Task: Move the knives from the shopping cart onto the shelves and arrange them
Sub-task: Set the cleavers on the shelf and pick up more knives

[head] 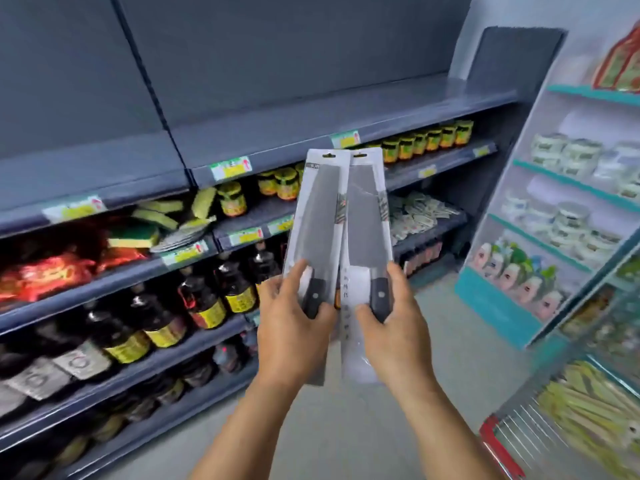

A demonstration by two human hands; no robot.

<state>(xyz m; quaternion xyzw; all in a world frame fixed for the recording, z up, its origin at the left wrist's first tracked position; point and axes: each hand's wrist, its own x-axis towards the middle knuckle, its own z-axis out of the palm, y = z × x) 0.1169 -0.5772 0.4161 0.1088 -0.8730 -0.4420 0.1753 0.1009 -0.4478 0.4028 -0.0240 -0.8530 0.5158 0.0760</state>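
Observation:
Two packaged cleavers stand upright side by side in front of me, blades up, each on a white backing card with a black handle. My left hand point(294, 323) grips the handle end of the left knife point(318, 216). My right hand point(394, 323) grips the handle end of the right knife point(369, 220). The cards' top edges touch. Behind them runs the grey top shelf point(311, 129), bare along its whole length. The shopping cart point(540, 431), with a red rim and wire sides, shows at the lower right.
Lower grey shelves hold jars point(426, 140), sponges point(162, 216), red packets point(52, 268) and dark sauce bottles point(204, 299). A teal-edged white rack point(568, 188) with tubs and bottles stands at the right. Yellow-green packages lie in the cart. Grey floor runs between.

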